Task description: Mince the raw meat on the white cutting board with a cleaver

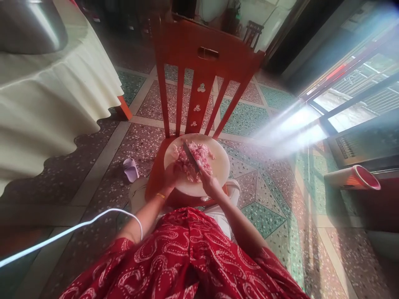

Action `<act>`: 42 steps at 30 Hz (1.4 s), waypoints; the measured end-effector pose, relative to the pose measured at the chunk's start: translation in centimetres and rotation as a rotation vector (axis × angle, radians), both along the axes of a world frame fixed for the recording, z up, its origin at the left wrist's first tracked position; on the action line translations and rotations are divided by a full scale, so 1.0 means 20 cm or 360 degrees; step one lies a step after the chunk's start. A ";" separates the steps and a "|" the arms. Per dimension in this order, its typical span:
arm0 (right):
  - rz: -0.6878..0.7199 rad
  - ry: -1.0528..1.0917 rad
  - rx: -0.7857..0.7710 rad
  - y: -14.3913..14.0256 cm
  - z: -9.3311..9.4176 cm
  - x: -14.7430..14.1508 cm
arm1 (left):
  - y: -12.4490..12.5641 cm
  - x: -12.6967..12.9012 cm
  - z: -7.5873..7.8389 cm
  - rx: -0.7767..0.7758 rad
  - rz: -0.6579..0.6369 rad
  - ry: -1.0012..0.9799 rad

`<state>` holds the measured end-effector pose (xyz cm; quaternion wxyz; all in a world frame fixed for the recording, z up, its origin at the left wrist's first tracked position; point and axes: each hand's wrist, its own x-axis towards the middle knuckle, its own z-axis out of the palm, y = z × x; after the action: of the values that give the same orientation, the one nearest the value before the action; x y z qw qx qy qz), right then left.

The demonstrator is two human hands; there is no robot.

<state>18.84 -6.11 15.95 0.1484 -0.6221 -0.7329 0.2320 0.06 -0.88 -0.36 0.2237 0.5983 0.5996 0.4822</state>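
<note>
From my remote seat I take the round cutting board as my landmark: it lies flat on the seat of the red chair, directly in front of the body, with the chair back rising on its far side. A heap of pink chopped meat sits on the board, spread from its middle toward the near-left part. My right hand is at the board's near edge, its fingers wrapped shut around the handle of a knife. The blade's long axis runs from that hand up and to the left, away from the body, crossing the meat diagonally, with the tip close to the far-left rim of the board. My left hand rests on the left side of the board, touching the meat just left of the blade; whether its fingers are curled or flat I cannot tell, as the meat and the glare blur them. So the meat lies between the two hands, the left one against it and the right one reaching it only through the blade. A gold bangle circles the left wrist. On the floor to the left of the board lies a pale slipper.
</note>
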 end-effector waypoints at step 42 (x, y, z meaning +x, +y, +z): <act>-0.0244 0.0320 -0.0031 0.05 -0.06 0.10 | 0.01 -0.01 -0.01 0.0037 -0.0102 0.0182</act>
<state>20.76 -5.07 14.71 0.2324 -0.6512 -0.6624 0.2883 -0.15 -0.58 -0.48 0.1974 0.6462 0.5863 0.4468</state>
